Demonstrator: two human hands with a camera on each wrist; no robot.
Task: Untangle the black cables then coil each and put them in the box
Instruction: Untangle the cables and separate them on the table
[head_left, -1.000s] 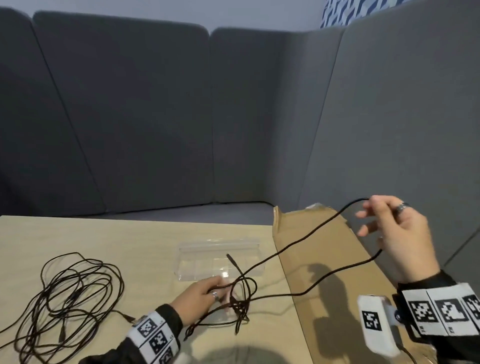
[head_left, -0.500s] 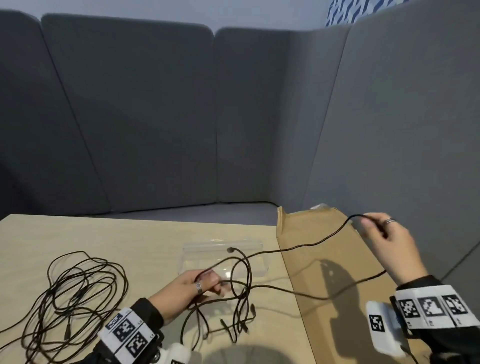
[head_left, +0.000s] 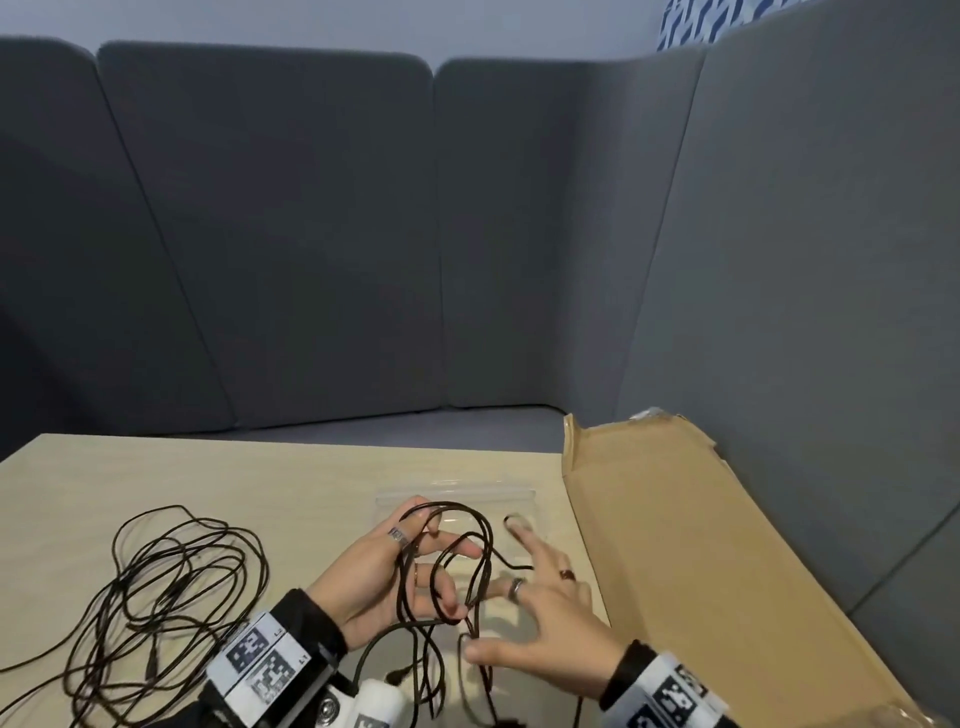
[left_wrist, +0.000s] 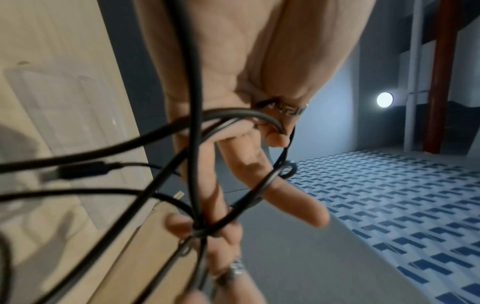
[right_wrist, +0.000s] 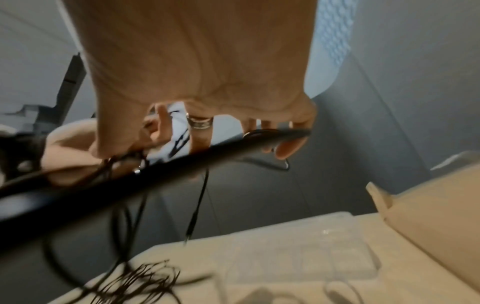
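1. Where the loops of the thin black cable (head_left: 470, 561) hang over its fingers, the left hand (head_left: 374, 579) is raised palm-up above the table, index finger and thumb closed on the top of the loops, the other fingers curled through them (the left wrist view shows strands crossing the index and middle fingers).
2. The right hand (head_left: 540, 623) sits just beside it, palm down and fingers spread; its thumb and a fingertip meet on the strands at the bottom of the loops, and the right wrist view shows one strand running under the outer fingers.
3. From the loops, several strands drop to the light wooden table (head_left: 291, 488) between the two wrists, and a plug end (head_left: 395, 675) lies there near the left wrist.
4. Behind the hands lies a flat clear plastic tray (head_left: 457, 496), partly hidden by the fingers.
5. To the left, well apart from the hands, a second loose tangle of black cable (head_left: 171, 597) is spread flat on the table, uncoiled.
6. To the right, the open brown cardboard box (head_left: 701, 571) lies along the table's edge, with no cable seen inside it.
7. Grey padded seat panels (head_left: 311, 234) wrap round the far side of the table.
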